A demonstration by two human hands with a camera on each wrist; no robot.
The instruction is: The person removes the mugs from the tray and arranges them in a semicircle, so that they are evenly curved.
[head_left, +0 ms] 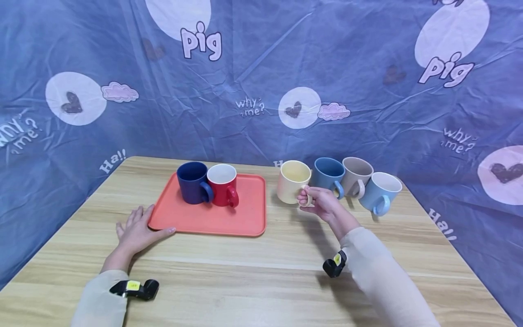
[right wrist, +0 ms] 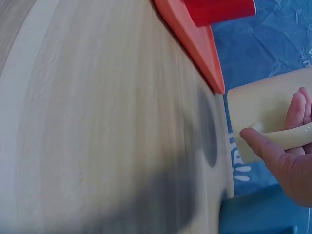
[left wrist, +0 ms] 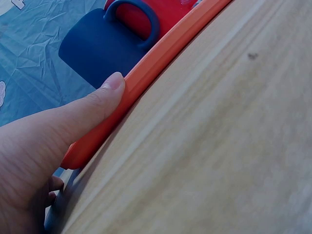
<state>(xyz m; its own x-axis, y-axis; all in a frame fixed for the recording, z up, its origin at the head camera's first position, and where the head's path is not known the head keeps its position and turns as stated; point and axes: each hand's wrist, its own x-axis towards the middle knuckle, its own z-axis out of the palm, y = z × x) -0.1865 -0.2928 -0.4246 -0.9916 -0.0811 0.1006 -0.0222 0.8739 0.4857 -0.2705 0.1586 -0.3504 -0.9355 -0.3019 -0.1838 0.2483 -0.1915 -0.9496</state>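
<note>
My right hand (head_left: 320, 202) holds a cream mug (head_left: 288, 184) by its handle, fingers through the loop and thumb against it. In the right wrist view the cream mug (right wrist: 263, 105) is upright and just off the table, its shadow lying apart from it. My left hand (head_left: 136, 231) rests at the front left corner of a coral-red tray (head_left: 241, 222), fingers spread along its left side. The left wrist view shows the thumb (left wrist: 109, 92) straight against the tray's rim. On the tray a navy mug (head_left: 189, 186) and a red mug (head_left: 220, 190) stand side by side.
Right of the cream mug, a teal-blue mug (head_left: 327, 175), a grey-beige mug (head_left: 354, 177) and a light blue mug (head_left: 380, 193) stand close together. The wooden table (head_left: 229, 281) meets a blue printed cloth (head_left: 245, 68) behind.
</note>
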